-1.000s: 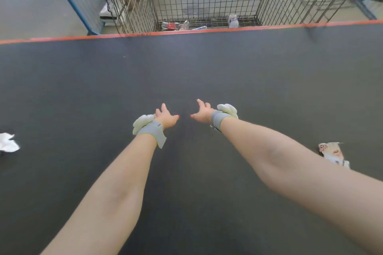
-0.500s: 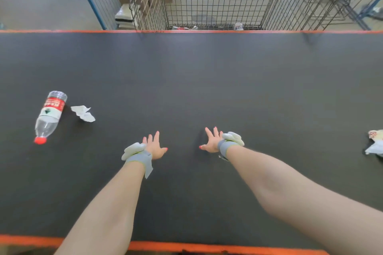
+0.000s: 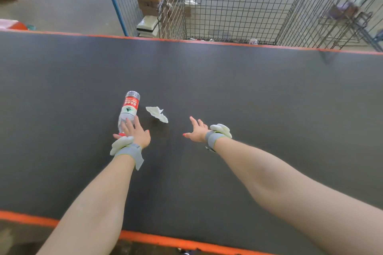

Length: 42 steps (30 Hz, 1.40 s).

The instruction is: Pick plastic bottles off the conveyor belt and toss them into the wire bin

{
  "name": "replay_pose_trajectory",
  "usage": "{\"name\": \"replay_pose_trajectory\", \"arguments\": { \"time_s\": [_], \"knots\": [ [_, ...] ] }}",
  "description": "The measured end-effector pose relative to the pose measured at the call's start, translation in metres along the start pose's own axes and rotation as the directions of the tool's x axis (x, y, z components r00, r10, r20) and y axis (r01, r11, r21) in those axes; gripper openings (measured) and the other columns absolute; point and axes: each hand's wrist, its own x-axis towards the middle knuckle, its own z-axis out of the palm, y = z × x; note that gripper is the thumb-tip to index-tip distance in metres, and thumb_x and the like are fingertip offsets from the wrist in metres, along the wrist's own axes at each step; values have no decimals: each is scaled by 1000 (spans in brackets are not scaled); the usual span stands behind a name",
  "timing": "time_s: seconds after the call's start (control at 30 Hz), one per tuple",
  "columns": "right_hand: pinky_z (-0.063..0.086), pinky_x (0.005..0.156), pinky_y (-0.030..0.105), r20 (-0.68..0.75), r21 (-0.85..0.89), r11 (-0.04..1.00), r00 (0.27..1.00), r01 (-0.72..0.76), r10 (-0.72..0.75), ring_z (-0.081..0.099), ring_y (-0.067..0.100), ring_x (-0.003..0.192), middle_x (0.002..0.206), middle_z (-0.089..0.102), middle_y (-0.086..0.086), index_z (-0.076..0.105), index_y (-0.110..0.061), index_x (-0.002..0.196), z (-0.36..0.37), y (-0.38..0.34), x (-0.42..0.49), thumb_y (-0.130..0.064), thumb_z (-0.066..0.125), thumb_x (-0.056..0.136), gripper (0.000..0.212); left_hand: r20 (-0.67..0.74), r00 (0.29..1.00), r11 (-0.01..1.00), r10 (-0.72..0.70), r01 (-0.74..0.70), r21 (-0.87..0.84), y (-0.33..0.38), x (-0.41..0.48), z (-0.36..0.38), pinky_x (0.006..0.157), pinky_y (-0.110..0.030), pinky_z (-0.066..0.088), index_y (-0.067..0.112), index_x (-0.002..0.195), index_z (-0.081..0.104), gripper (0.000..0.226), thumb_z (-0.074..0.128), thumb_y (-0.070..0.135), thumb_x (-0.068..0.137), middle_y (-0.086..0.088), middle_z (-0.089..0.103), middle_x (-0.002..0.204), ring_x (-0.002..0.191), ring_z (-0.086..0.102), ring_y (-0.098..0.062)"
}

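On the dark conveyor belt (image 3: 248, 93), a clear red-labelled plastic bottle (image 3: 129, 109) has arrived under the spread left hand (image 3: 135, 132) (not yet gripped), right hand (image 3: 196, 130) open, so pickup begins.

I see even, soft daylight with no glare. Faint shadows sit under the left hand (image 3: 135, 133) and the crumpled paper (image 3: 157, 114). Wide-angle bending curves the conveyor belt (image 3: 269, 93) edges; the far-left corner smears with blur.
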Motion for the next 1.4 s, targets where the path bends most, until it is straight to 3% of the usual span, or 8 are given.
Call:
{"name": "replay_pose_trajectory", "arguments": {
  "time_s": [0.37,0.63,0.8,1.03,1.17,1.23,1.3,1.4],
  "knots": [
    [26,113,47,-26,245,969,999,38,-33,31,39,137,149,25,16,-7,-31,154,32,-64,26,-43,59,91,92,130,992,998,-1,8,-55,-24,21,20,118,-54,3,19,153,-5,68,36,30,100,-10,-14,159,147,-15,-30],
    [36,107,47,-94,429,881,961,-198,262,31,40,134,145,21,16,-19,-39,149,22,-22,47,-35,58,90,98,198,979,998,50,-54,15,32,26,34,114,-60,3,22,153,-8,66,33,31,102,-4,-16,159,148,-14,-22],
    [32,108,42,-169,633,762,936,-138,310,43,39,128,143,36,22,-10,-26,153,-24,2,69,-9,45,96,82,215,971,992,105,-87,-91,85,51,24,118,-54,5,18,153,-6,70,37,31,100,-10,-12,160,147,-12,-28],
    [35,106,60,-99,765,610,897,-209,431,19,46,139,154,6,17,-26,-39,146,-87,0,158,-67,66,71,122,327,893,935,309,-222,-276,188,98,12,116,-39,22,27,154,7,69,34,4,94,-10,23,157,144,21,-30],
    [26,112,51,-88,857,433,746,-281,660,30,40,136,154,10,16,-17,-32,150,-119,2,182,-61,65,77,114,240,922,915,303,-211,-343,215,126,14,107,-41,31,36,150,19,76,30,-1,84,-1,34,151,134,37,-32],
    [28,106,42,-272,783,545,624,-298,732,33,32,131,149,22,14,1,-24,154,-152,21,190,-43,66,85,96,125,955,913,269,-212,-348,229,143,18,108,-44,33,28,148,26,69,31,-2,86,-1,39,147,131,38,-30],
    [30,102,42,-561,575,774,560,-267,610,34,31,126,144,29,13,16,-24,151,-186,63,205,-20,62,84,81,84,956,896,280,-229,-380,243,158,22,107,-44,35,25,145,31,64,31,-2,88,-2,42,143,128,40,-28],
    [16,114,50,-577,435,802,558,-409,597,13,38,143,157,9,15,12,-21,153,-242,141,216,-15,56,85,81,83,933,866,350,-288,-410,268,166,39,104,-39,35,24,143,36,60,32,-1,89,0,44,141,125,41,-26]
  ]
}}
